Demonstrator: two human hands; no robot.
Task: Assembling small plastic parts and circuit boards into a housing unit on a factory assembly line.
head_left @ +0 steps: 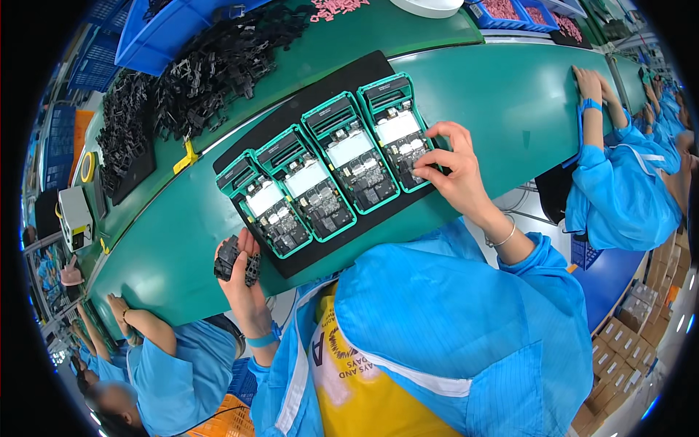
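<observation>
Four phone-like devices in teal frames lie in a slanted row on a black mat [280, 266], their circuit boards and white panels uncovered. Over the rightmost device [399, 127], my right hand [455, 167] has its thumb and a finger close together at the lower board. Another fingertip reaches the frame's right edge. Anything between those fingertips is too small to make out. My left hand [246, 280], palm up below the leftmost device [271, 211], holds several black plastic parts [231, 258]. Between the end devices lie a second device [309, 186] and a third device [353, 156].
A heap of black plastic parts [207, 73] covers the far left, beside a blue bin [156, 36]. A yellow clip [186, 155] sits on the belt's edge rail. Pink pieces [336, 7] lie at the back. Co-workers in blue sit left [182, 364] and right [619, 193].
</observation>
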